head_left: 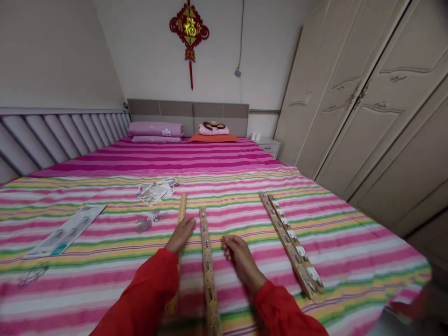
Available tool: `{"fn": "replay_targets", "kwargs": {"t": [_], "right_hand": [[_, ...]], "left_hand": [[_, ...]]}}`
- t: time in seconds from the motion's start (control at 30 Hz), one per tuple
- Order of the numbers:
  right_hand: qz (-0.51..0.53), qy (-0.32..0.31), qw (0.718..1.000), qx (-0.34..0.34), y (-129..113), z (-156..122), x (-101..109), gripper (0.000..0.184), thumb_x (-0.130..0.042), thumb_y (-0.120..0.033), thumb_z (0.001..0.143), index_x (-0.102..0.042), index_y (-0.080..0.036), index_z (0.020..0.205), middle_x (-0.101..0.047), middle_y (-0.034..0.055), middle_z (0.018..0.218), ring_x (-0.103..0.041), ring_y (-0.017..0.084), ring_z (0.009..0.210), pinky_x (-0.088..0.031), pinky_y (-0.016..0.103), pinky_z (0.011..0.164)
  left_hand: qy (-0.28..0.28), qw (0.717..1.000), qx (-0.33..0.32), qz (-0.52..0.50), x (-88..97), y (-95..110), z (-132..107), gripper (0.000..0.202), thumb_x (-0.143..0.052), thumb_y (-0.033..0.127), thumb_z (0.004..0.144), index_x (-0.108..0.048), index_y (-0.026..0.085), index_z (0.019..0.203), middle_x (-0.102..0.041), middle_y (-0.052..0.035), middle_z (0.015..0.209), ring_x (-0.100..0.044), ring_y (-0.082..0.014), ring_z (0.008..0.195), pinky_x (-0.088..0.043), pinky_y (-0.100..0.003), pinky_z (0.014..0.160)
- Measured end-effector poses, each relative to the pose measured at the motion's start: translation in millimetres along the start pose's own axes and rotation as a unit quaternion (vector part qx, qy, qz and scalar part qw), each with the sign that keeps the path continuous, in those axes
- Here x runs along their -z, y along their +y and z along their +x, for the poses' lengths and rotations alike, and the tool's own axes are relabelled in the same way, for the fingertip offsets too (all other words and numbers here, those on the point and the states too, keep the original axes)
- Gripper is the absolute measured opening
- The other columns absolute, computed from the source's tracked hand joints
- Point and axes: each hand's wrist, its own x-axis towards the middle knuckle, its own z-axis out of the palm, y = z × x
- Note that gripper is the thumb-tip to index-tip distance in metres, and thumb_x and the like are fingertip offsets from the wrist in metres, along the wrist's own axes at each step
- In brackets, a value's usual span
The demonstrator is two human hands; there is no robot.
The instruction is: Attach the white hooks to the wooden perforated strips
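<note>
My left hand [180,235] lies over a bare wooden strip with small marks or holes [182,205], its fingers loosely stretched past the strip's right edge. Just right of it, a wooden strip fitted with metal hooks [207,266] runs lengthwise toward me; neither hand appears to grip it. On that strip's other side is my right hand [243,261], fingers curled and thumb pressed to the index finger. Anything in that pinch is hidden or too small to name. Farther right, two more wooden strips [287,240] lie side by side, with metal hooks and white discs on them.
Left on the striped bed sheet [115,280] are a long clear package [68,231], a thin wire-like loop [33,274], small clear packets [154,191] and a small shiny piece [149,220]. Folded bedding [156,129] rests by the headboard. A wardrobe [350,107] stands right.
</note>
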Motion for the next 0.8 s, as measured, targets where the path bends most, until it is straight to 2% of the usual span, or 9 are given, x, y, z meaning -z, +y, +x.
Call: {"fn": "replay_targets", "kwargs": {"t": [0.07,0.2,0.27,0.37,0.43,0.53,0.7,0.8], "right_hand": [[-0.011,-0.01,1.0,0.001,5.0,-35.7,16.7,0.031,-0.075,-0.043,0.063,-0.06,-0.016,0.065,-0.057,-0.003,0.051,-0.041,0.006,0.037,-0.026,0.019,0.037],[-0.035,0.005,0.999,-0.034,22.8,-101.2,43.7,0.033,-0.076,-0.047,0.065,-0.063,-0.016,0.064,-0.054,-0.0037,0.048,-0.037,0.005,0.033,-0.022,0.019,0.035],[-0.039,0.001,0.997,-0.062,34.4,-127.4,49.4,0.034,-0.075,-0.048,0.066,-0.064,-0.016,0.063,-0.055,-0.0025,0.047,-0.039,0.006,0.033,-0.024,0.019,0.035],[-0.011,-0.031,0.992,-0.123,53.1,-155.5,47.6,0.034,-0.078,-0.047,0.062,-0.069,-0.016,0.071,-0.065,0.0026,0.06,-0.047,0.008,0.036,-0.03,0.019,0.035],[0.014,-0.063,0.985,-0.157,65.0,-166.2,42.0,0.036,-0.083,-0.042,0.058,-0.072,-0.016,0.08,-0.068,0.0039,0.067,-0.054,0.009,0.041,-0.035,0.019,0.038],[0.054,-0.086,0.98,-0.169,78.9,-171.4,32.8,0.041,-0.086,-0.037,0.053,-0.073,-0.017,0.087,-0.069,0.0036,0.069,-0.059,0.011,0.047,-0.04,0.02,0.042],[0.064,-0.059,0.986,-0.14,88.4,-167.2,25.0,0.042,-0.083,-0.042,0.058,-0.074,-0.018,0.09,-0.069,0.0049,0.069,-0.057,0.011,0.047,-0.041,0.02,0.041],[0.07,-0.046,0.988,-0.126,89.6,-164.5,25.4,0.041,-0.085,-0.041,0.054,-0.075,-0.017,0.086,-0.069,0.0042,0.067,-0.059,0.012,0.048,-0.042,0.02,0.041]], "left_hand": [[0.001,1.0,-0.011,-0.024,22.9,1.2,-17.1,0.052,-0.066,0.055,0.062,-0.063,0.016,0.096,-0.07,-0.0101,0.09,-0.065,-0.022,0.085,-0.05,-0.033,0.077],[0.108,0.993,-0.039,-0.013,65.9,-13.1,-39.6,0.046,-0.066,0.051,0.061,-0.064,0.015,0.089,-0.07,-0.0062,0.082,-0.064,-0.0202,0.08,-0.05,-0.033,0.079],[0.162,0.986,-0.039,-0.003,78.8,-26.4,-47.1,0.04,-0.062,0.048,0.063,-0.064,0.016,0.087,-0.069,-0.0049,0.077,-0.064,-0.02,0.079,-0.05,-0.034,0.079],[0.216,0.973,-0.059,0.057,84.8,-42.8,-56.3,0.034,-0.056,0.045,0.069,-0.063,0.017,0.087,-0.069,-0.0053,0.079,-0.064,-0.0206,0.082,-0.05,-0.033,0.08],[0.23,0.963,-0.081,0.116,83.5,-47.5,-60.6,0.031,-0.052,0.043,0.072,-0.064,0.018,0.087,-0.07,-0.0058,0.082,-0.063,-0.0205,0.082,-0.049,-0.032,0.077],[0.226,0.949,-0.099,0.198,80.6,-46.5,-63.8,0.031,-0.048,0.042,0.075,-0.065,0.018,0.087,-0.069,-0.0063,0.081,-0.062,-0.0203,0.076,-0.049,-0.03,0.071],[0.22,0.938,-0.108,0.246,81.6,-44.2,-65.2,0.033,-0.044,0.041,0.076,-0.065,0.018,0.087,-0.067,-0.0074,0.082,-0.06,-0.0203,0.072,-0.047,-0.029,0.067],[0.227,0.936,-0.109,0.247,82.7,-46.8,-65.0,0.032,-0.045,0.041,0.075,-0.065,0.019,0.087,-0.067,-0.0065,0.081,-0.06,-0.0202,0.071,-0.047,-0.029,0.066]]}}
